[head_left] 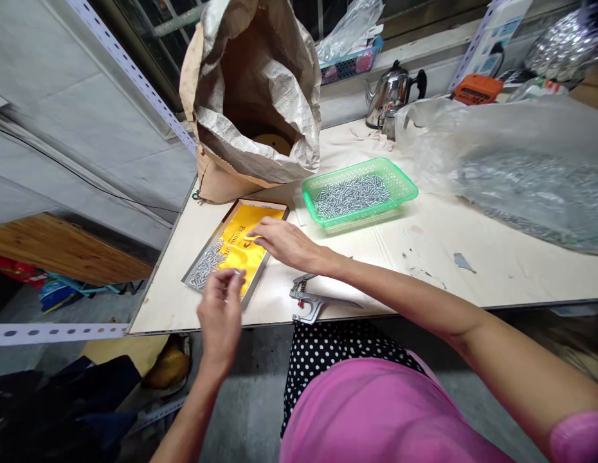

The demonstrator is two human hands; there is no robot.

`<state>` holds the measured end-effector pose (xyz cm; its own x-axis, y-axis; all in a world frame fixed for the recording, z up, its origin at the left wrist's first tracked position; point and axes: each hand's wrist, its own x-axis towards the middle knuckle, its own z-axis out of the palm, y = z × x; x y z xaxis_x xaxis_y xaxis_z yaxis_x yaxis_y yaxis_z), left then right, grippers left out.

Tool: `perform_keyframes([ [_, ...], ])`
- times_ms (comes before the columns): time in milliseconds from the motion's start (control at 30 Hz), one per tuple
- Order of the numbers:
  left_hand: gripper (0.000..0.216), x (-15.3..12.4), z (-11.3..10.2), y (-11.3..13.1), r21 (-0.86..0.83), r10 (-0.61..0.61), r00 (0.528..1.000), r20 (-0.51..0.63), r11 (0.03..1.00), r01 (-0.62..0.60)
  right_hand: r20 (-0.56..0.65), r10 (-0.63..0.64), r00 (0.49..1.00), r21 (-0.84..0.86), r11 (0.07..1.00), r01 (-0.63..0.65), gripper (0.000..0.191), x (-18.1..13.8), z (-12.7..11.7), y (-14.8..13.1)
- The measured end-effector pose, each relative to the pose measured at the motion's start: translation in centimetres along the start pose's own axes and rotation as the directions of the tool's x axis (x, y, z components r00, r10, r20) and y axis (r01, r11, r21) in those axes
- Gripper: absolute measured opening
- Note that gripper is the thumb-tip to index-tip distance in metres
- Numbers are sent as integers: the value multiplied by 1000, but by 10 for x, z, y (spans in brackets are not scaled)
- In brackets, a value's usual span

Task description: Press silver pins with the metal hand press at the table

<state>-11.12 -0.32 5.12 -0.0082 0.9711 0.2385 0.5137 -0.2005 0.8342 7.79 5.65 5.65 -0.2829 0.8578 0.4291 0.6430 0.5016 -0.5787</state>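
Observation:
My left hand (219, 312) is raised over the near edge of a shallow tray (249, 297), thumb and fingers pinched together. A small silver piece (237, 272) glints at its fingertips; its exact kind is too small to tell. Small silver metal pieces (207, 265) lie heaped in the tray's left end, beside a yellow printed sheet (251, 222) lining it. Over that sheet hovers my right hand (290, 245), fingers loosely bent and apart, with nothing visible in them. Hand pliers (311, 303) with a spring lie below my right forearm, at the table's front edge.
A green basket (402, 182) full of small silver pieces stands right of the tray. Behind are a large open sack (299, 122) and a metal kettle (394, 90). A clear plastic bag (530, 173) of metal pieces covers the right side of the table (376, 270).

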Motion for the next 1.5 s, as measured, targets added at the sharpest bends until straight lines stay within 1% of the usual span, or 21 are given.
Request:
perform_keyframes([
  [33, 18, -18, 7, -3, 63, 57, 994, 98, 996, -63, 21, -6, 1000, -92, 996, 8, 20, -14, -3, 8],
  [67, 15, -36, 16, -7, 100, 127, 974, 188, 984, -148, 28, -2, 1000, -179, 984, 6, 22, -32, -5, 17],
  [133, 15, -69, 38, -17, 54, 286, 893, 346, 945, -323, 21, 36, 999, -323, 946, -28, 24, -69, -8, 35],
  [233, 21, -95, 70, -30, -65, 457, 769, 447, 874, -481, 50, 67, 996, -445, 895, -38, 24, -113, -3, 59],
  [300, 25, -96, 89, -34, -92, 503, 720, 479, 844, -528, 91, 51, 995, -509, 860, 3, 24, -129, 4, 72],
  [400, 29, -85, 112, -29, -111, 520, 664, 538, 824, -555, 132, 15, 991, -568, 821, 63, 26, -133, 10, 89],
  [500, 27, -74, 132, -20, -126, 518, 617, 593, 816, -564, 130, -6, 992, -546, 835, 76, 29, -131, 7, 105],
  [567, 22, -71, 143, -15, -144, 502, 598, 625, 827, -543, 98, -1, 995, -526, 849, 52, 32, -133, 0, 117],
  [633, 17, -71, 152, -10, -182, 470, 597, 650, 859, -478, 77, 12, 997, -513, 858, 29, 33, -138, -9, 127],
  [733, 14, -70, 158, -6, -220, 407, 625, 666, 908, -356, 101, 5, 995, -491, 870, 45, 33, -141, -19, 139],
  [867, 14, -69, 159, -3, -230, 376, 624, 685, 924, -305, 136, -9, 991, -456, 887, 70, 29, -131, -22, 149],
  [967, 14, -68, 158, 1, -227, 360, 636, 682, 932, -284, 136, 24, 990, -453, 890, 40, 27, -120, -22, 150],
  [1067, 12, -64, 154, 7, -279, 339, 657, 674, 940, -198, 101, 65, 993, -500, 866, -5, 26, -118, -25, 139],
  [1100, 11, -62, 150, 9, -297, 327, 680, 656, 940, -166, 89, 65, 994, -517, 856, -9, 26, -120, -27, 133],
  [1167, 10, -53, 138, 10, -279, 254, 773, 581, 955, -104, 80, 45, 996, -537, 843, 5, 27, -129, -32, 114],
  [1233, 14, -41, 121, 7, -201, 98, 869, 486, 980, 1, 101, 31, 994, -519, 854, 26, 29, -144, -35, 92],
  [1267, 18, -34, 113, 4, -154, 2, 887, 463, 985, 78, 115, 33, 993, -495, 868, 28, 30, -152, -36, 80],
  [1300, 22, -28, 106, 0, -112, -92, 880, 466, 980, 162, 132, 42, 990, -464, 886, 24, 30, -162, -36, 70],
  [1367, 29, -19, 94, -7, -31, -233, 815, 531, 956, 293, 161, 69, 985, -399, 917, 1, 29, -179, -33, 55],
  [1433, 35, -14, 89, -13, 40, -311, 737, 600, 932, 360, 170, 98, 981, -364, 931, -30, 24, -193, -27, 47],
  [1500, 40, -14, 88, -15, 88, -369, 676, 638, 907, 411, 152, 123, 981, -358, 932, -61, 18, -203, -22, 46],
])
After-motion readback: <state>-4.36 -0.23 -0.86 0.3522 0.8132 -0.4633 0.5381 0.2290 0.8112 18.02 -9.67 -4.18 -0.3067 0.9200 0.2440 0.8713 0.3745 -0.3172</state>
